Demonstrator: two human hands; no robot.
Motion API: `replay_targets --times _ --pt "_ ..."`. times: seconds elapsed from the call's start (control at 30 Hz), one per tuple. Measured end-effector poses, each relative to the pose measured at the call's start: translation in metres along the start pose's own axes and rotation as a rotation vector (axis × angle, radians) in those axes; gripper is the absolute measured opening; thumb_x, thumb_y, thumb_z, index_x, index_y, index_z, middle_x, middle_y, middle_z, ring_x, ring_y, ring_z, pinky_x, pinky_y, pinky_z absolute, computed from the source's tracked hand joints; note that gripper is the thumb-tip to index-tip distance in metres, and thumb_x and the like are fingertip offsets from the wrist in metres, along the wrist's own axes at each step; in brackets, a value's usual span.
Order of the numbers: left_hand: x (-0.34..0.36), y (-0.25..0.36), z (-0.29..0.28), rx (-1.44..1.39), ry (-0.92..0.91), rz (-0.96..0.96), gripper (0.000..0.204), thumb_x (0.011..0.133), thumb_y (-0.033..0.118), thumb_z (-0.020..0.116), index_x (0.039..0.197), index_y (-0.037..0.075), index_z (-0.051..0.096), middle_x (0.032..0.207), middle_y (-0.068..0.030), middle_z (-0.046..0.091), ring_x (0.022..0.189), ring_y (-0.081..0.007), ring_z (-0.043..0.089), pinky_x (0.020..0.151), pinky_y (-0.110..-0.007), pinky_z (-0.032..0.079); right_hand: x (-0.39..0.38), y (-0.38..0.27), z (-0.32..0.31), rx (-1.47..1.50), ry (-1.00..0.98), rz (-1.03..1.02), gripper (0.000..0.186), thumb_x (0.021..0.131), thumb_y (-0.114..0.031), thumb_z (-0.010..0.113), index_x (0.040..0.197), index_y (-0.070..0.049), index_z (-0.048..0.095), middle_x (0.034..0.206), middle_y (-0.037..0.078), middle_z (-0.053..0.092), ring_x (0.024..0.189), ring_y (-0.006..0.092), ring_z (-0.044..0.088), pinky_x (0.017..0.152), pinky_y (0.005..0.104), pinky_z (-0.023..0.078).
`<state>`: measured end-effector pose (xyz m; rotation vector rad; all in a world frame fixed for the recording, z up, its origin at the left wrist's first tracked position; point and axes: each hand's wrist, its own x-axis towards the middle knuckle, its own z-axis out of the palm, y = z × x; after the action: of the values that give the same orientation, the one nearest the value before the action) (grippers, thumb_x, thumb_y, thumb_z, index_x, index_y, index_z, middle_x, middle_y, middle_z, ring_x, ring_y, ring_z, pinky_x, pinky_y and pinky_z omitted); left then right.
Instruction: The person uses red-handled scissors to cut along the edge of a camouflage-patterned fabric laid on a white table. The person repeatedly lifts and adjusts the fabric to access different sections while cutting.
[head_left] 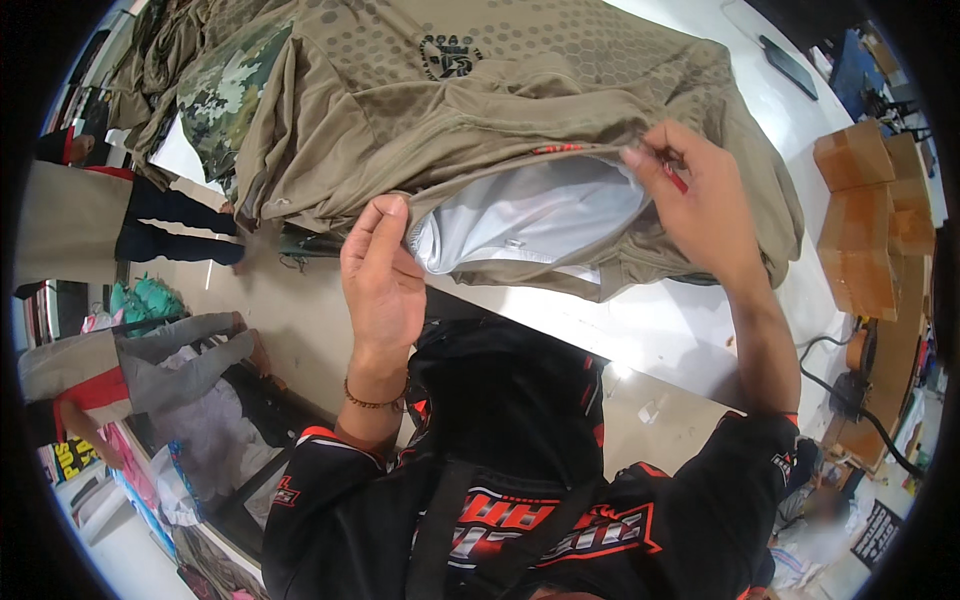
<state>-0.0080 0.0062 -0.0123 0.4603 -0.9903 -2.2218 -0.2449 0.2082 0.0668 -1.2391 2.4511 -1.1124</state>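
A khaki shirt (380, 130) with a darker hexagon pattern and a round dark print lies on the white table (650, 335). One of its openings is stretched wide toward me, showing the pale white inner side of the cloth. At the left end of that opening, my left hand (385, 275) pinches the edge between thumb and fingers. My right hand (700, 200) grips the opposite end of the edge. A small red thing (676, 179) shows among its fingers; its kind is hidden. Red marking (560, 148) is visible along the opening's far edge.
Camouflage cloth (225, 100) and more khaki garments (150, 60) are heaped at the far left. A dark phone (788, 68) lies at the far right, above a cardboard box (860, 215) and a black cable (870, 420). Other people (75, 215) are on the left.
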Motion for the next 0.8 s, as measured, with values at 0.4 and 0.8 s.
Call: replay_targets --times 0.4,0.8 --pt "0.043 0.010 0.046 0.323 0.004 0.203 0.016 0.107 0.019 0.066 0.100 0.005 0.068 0.079 0.0086 0.058 0.064 0.0014 0.047 0.054 -0.018 0.042 0.015 0.003 -0.009 0.798 -0.129 0.474 0.028 0.108 -0.030 0.061 0.120 -0.006 0.065 0.078 -0.009 0.060 0.051 -0.0032 0.042 0.040 0.0201 0.026" --pt "0.070 0.016 0.040 0.060 -0.148 0.013 0.021 0.108 0.015 0.057 0.116 -0.004 0.064 0.121 -0.0154 0.069 0.114 -0.0253 0.068 0.103 -0.041 0.055 0.014 0.002 -0.007 0.601 0.122 0.308 0.028 0.109 -0.032 0.060 0.107 -0.005 0.065 0.070 -0.009 0.046 0.055 0.0007 0.037 0.046 0.0237 0.024"
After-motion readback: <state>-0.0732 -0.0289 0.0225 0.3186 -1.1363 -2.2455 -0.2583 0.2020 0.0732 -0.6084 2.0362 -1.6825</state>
